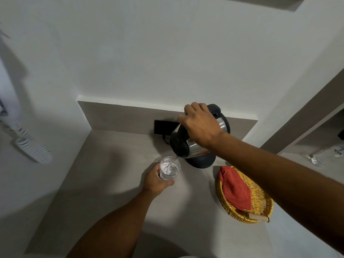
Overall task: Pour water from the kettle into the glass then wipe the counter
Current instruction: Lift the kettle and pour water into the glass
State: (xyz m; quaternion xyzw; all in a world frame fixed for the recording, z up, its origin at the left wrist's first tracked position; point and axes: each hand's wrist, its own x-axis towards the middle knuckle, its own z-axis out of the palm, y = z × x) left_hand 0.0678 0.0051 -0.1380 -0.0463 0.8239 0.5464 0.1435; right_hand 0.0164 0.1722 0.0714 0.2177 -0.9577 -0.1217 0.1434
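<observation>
A steel kettle (193, 146) with a black lid and handle is tilted forward above its black base (202, 162). My right hand (200, 125) grips its handle from above. A thin stream of water runs from the spout into a clear glass (170, 168) that is partly filled. My left hand (155, 180) is wrapped around the glass from the near side and holds it just over the grey counter (115, 183). A red cloth (235, 189) lies folded in a woven yellow basket (260, 211) to the right of the glass.
A black socket plate (162, 126) sits on the grey backsplash behind the kettle, with a cord running down from it. White walls close in the counter at the back and left. A coiled white cord (31, 146) hangs at far left. Plastic bottles (325, 155) lie in a recess at right.
</observation>
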